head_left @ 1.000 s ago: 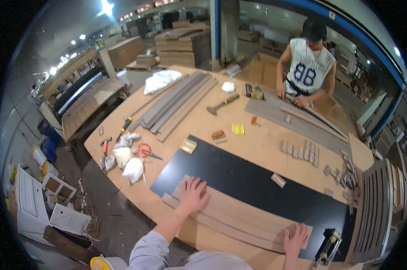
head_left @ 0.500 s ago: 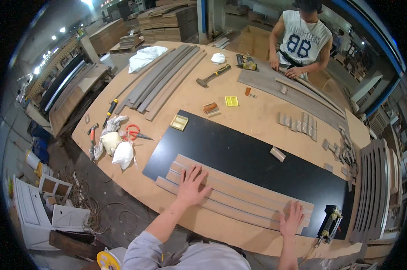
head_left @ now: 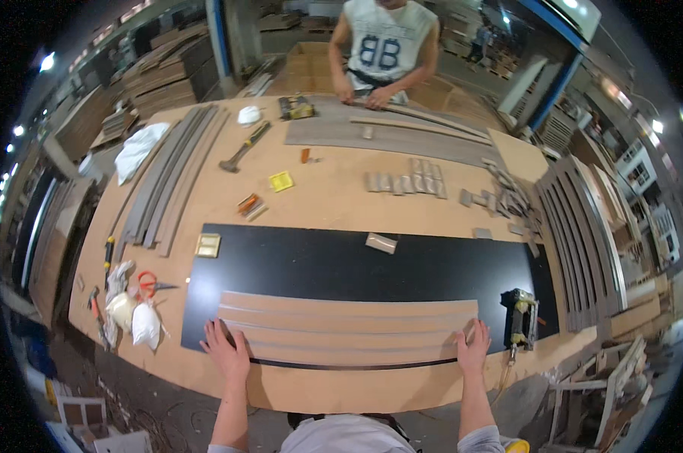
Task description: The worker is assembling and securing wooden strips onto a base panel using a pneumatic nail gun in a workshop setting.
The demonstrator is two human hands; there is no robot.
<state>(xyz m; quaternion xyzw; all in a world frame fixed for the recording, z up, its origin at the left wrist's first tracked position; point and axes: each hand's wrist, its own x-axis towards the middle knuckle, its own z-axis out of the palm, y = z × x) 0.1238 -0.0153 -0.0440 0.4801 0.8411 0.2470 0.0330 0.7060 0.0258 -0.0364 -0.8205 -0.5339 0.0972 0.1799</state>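
Several tan wooden strips [head_left: 349, 332] lie side by side, flat along the near part of a black board [head_left: 296, 264], which rests on the desk [head_left: 235, 196] in front of the person. The step in hand looks like squaring the strips up from their two ends: the left hand [head_left: 228, 351] sits at their left ends, and the right hand [head_left: 473, 347] at their right ends. Both hands are spread, thumbs apart from the fingers, touching the strips without closing round any of them. My judgement is that the next move calls for light, even pressure inward from both sides, so that the ends come level and no strip rides over its neighbour. The strips' long axis runs left to right across the person's body, roughly along the board's long side; their slight bow is probably the lens. One end points to each hand, and I cannot tell a front end from a back one. A nail gun [head_left: 520, 321] lies just beyond the right hand.
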